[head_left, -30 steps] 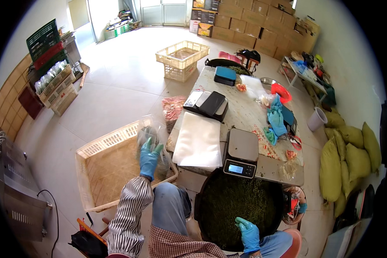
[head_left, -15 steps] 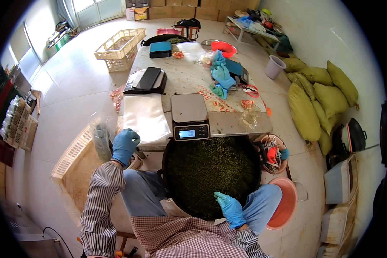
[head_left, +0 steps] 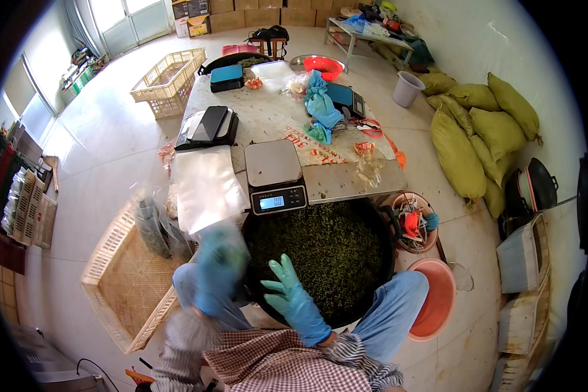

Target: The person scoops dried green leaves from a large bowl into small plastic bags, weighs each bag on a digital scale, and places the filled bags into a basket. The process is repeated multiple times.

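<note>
A wide black pan [head_left: 391, 243] full of dark green leaves sits right in front of me, against the table's near edge. My right hand [head_left: 295, 299], in a blue glove, hovers over the pan's near side with fingers spread and nothing in it. My left hand [head_left: 219, 266], also gloved in blue, is a motion blur at the pan's left rim, so its grip is unreadable. A clear bag with leaves [head_left: 151, 225] stands in the cream plastic crate [head_left: 114, 287] to my left. Behind the pan are a digital scale [head_left: 274, 175] and a stack of clear empty bags [head_left: 206, 186].
The long table [head_left: 268, 121] carries black flat cases, a blue cloth [head_left: 320, 104] and a red bowl [head_left: 323, 65]. An orange basin [head_left: 438, 297] and a bowl of odds and ends [head_left: 411, 222] sit at my right. Yellow-green sacks [head_left: 483, 124] line the wall; another crate [head_left: 168, 73] stands far left.
My left hand held a clear bag over the crate; it has swung in toward the pan, and a bag stands in the crate. My right hand rose over the leaves.
</note>
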Demonstrator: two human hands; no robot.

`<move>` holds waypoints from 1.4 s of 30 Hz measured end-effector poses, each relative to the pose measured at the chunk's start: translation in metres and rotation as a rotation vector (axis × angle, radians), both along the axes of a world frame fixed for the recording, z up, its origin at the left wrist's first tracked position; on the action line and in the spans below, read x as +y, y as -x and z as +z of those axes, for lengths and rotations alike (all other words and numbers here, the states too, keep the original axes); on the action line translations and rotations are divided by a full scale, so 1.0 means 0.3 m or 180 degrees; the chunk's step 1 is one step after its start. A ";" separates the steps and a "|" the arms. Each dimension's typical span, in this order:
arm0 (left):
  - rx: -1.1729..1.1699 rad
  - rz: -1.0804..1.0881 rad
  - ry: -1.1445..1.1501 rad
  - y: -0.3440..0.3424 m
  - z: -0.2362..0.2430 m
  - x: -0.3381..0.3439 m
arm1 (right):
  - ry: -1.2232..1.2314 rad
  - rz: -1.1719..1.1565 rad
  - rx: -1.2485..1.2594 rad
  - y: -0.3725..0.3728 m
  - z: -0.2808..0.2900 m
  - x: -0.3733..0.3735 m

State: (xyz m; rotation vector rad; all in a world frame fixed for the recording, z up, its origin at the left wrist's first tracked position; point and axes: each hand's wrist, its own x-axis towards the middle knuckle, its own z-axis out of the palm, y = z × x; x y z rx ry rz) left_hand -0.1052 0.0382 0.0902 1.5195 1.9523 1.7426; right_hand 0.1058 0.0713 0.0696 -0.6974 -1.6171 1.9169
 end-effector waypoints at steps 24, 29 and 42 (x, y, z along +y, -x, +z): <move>-0.2367 0.1713 -0.0965 -0.136 -0.404 -0.048 | -0.3430 -0.0736 -0.3010 0.037 -0.465 0.922; -0.3172 0.1719 -0.0966 -0.140 -0.411 0.026 | -0.2368 0.0412 -0.3133 0.083 -0.540 0.995; -0.2916 0.1918 -0.0855 -0.141 -0.416 0.005 | -0.3994 0.0733 -0.2764 -0.133 -0.142 0.467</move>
